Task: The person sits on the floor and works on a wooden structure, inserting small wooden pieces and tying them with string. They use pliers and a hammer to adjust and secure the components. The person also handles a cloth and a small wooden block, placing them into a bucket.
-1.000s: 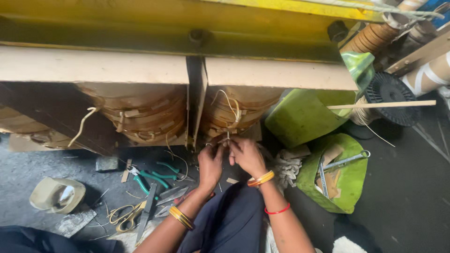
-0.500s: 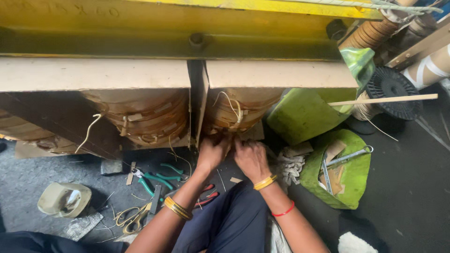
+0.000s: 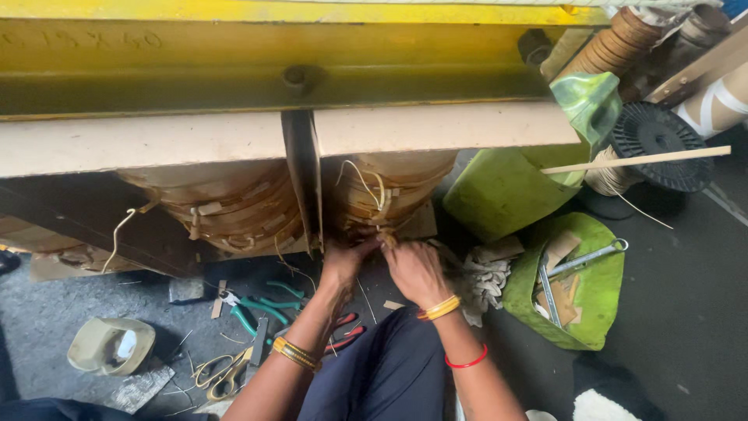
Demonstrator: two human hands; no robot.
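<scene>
Hands meet at the foot of the right-hand paper-wrapped coil [image 3: 393, 195], under the pale board [image 3: 444, 129] and the yellow beam [image 3: 234, 70]. The left hand [image 3: 343, 265] and the right hand [image 3: 413, 269] sit side by side, touching the lowest turns where loose pale tape ends [image 3: 374, 191] hang down. The fingers of both hands curl in against that tape at the coil's base; the fingertips are hidden by the hands themselves, so I cannot tell whether they pinch a strand or only press on it. A second coil [image 3: 226, 206] stands just left of the upright divider [image 3: 302, 179]. On the grey floor [image 3: 686, 312] to the left lie green-handled pliers [image 3: 253, 308], red-handled pliers [image 3: 347, 331], scissors [image 3: 222, 374] and a roll of tape [image 3: 109, 347]. To the right sit a wad of white cloth [image 3: 487, 281] and a green bag [image 3: 596, 288] holding metal tools
</scene>
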